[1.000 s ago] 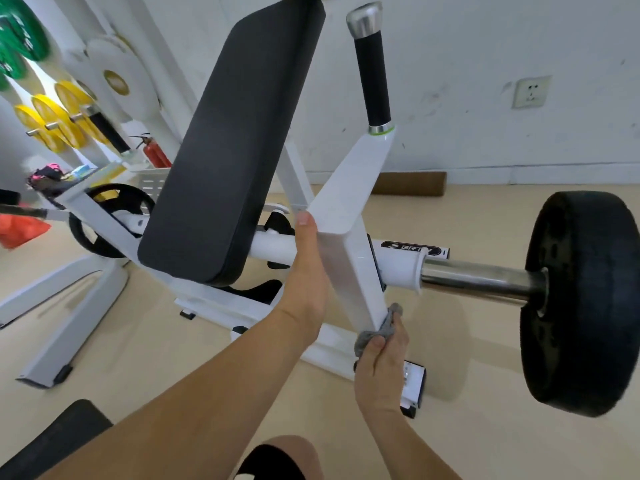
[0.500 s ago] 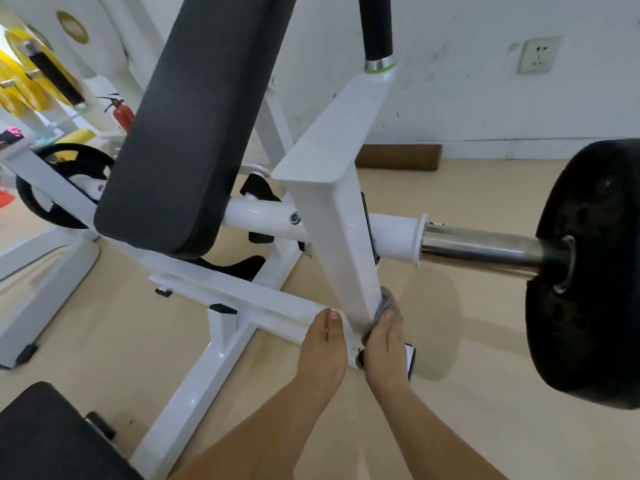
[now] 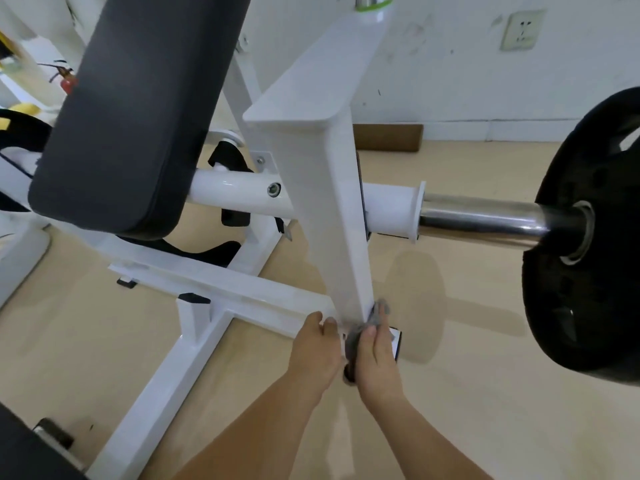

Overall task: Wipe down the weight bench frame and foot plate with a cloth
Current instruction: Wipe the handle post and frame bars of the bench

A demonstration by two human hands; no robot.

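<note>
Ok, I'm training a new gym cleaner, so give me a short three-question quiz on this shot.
1. True or false: the right hand holds the grey cloth against the foot of the white upright post.
2. Where does the left hand rest? A) black pad B) white base bar C) wall socket
3. Fill in: the weight plate on the steel bar is ___ in colour.

Key: 1 true; 2 B; 3 black.
</note>
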